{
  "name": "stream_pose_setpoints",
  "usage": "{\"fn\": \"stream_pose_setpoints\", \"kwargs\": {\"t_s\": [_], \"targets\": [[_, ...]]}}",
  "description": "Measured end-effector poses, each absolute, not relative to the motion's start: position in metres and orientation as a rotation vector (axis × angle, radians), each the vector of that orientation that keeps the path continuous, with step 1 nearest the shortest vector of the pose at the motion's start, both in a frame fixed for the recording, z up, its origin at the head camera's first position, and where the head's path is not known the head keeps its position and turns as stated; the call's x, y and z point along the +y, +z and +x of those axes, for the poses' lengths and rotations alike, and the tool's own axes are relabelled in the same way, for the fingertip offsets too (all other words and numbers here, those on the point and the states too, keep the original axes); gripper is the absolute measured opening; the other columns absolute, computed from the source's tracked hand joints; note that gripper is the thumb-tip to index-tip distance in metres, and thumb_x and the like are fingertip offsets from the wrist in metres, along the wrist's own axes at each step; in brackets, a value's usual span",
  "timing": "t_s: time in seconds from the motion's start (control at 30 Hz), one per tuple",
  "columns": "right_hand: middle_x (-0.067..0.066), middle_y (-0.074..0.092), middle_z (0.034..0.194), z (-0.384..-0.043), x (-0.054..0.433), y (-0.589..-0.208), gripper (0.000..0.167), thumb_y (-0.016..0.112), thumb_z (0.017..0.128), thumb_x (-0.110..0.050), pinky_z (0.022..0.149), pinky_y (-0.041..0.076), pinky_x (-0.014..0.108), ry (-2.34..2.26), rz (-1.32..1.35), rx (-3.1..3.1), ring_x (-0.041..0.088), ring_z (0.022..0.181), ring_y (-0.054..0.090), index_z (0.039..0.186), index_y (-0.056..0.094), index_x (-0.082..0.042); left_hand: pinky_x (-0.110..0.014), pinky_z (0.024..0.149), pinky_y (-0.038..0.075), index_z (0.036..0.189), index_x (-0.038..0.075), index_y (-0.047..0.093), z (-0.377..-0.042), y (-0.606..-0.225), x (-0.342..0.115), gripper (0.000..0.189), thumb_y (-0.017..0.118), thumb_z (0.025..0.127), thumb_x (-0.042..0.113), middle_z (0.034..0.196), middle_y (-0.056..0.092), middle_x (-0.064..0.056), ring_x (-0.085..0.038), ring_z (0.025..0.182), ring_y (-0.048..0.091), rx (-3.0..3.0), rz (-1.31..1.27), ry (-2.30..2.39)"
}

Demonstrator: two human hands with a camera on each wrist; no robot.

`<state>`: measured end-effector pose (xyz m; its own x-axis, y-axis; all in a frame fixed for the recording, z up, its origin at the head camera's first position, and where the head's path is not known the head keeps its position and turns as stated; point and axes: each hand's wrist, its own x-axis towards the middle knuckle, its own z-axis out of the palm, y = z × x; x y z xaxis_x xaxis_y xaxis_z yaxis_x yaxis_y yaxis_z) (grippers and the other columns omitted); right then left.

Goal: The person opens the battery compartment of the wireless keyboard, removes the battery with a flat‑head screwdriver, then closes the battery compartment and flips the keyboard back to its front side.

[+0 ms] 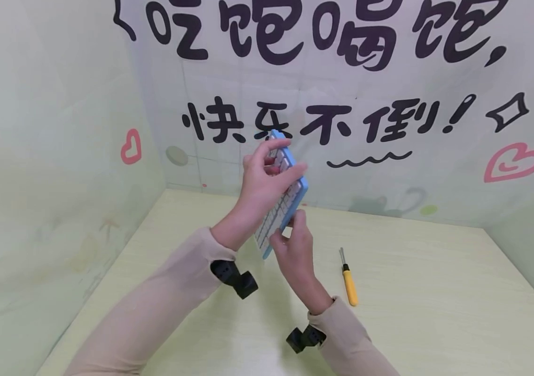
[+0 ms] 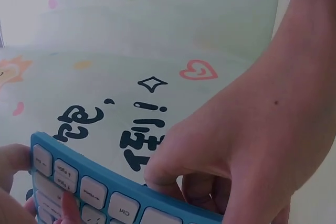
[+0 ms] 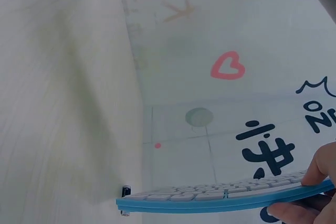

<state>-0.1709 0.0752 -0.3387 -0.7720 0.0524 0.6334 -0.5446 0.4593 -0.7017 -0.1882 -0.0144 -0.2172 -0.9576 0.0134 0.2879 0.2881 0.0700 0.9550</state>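
Note:
A blue keyboard [image 1: 274, 219] with white keys is held up tilted above the table, its key side toward the left. My left hand [image 1: 264, 180] grips its upper part; in the left wrist view, fingertips press near the corner keys [image 2: 64, 174]. Lower down, my right hand [image 1: 297, 253] holds the near long edge, thumb on the key side and fingers behind. In the right wrist view the keyboard [image 3: 210, 203] appears nearly edge-on, pinched by the right hand [image 3: 315, 198]. Its back face is hidden.
To the right of my right hand, a screwdriver [image 1: 349, 284] with a yellow handle lies on the pale table [image 1: 436, 292]. A printed wall cloth [image 1: 267, 83] with large black characters rises behind. Light side walls [image 1: 50, 156] border the table.

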Motion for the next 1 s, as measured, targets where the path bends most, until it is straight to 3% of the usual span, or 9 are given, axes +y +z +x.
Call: {"fn": "stream_pose_setpoints", "kwargs": {"t_s": [0.37,0.67,1.0], "targets": [[0.014,0.058,0.093,-0.174,0.086,-0.342,0.029,0.055,0.081,0.006,0.055,0.052,0.028,1.354,0.304,-2.073,0.022,0.080,0.059,0.106,0.040,0.001,-0.025,0.076,0.048,0.129,0.024,0.037,-0.199,-0.230,0.007,0.064,0.073,0.077,0.034,0.118,0.038,-0.003,-0.016,0.101,0.044,-2.139,-0.230,-2.051],[0.013,0.057,0.100,-0.175,0.095,-0.340,0.033,0.057,0.086,-0.002,0.081,0.048,0.037,1.482,0.247,-2.033,0.020,0.085,0.056,0.113,0.039,0.001,-0.026,0.072,0.051,0.127,0.017,0.042,-0.210,-0.255,0.007,0.054,0.070,0.082,0.024,0.121,0.039,-0.005,-0.019,0.104,0.044,-2.215,-0.209,-2.150],[0.018,0.057,0.107,-0.169,0.099,-0.329,0.039,0.058,0.087,0.000,0.079,0.046,0.022,1.666,0.163,-1.999,0.024,0.091,0.055,0.120,0.039,0.004,-0.027,0.074,0.051,0.124,0.016,0.046,-0.220,-0.290,-0.003,0.046,0.068,0.084,0.016,0.118,0.046,-0.006,-0.021,0.101,0.050,-2.319,-0.112,-2.168]]}}
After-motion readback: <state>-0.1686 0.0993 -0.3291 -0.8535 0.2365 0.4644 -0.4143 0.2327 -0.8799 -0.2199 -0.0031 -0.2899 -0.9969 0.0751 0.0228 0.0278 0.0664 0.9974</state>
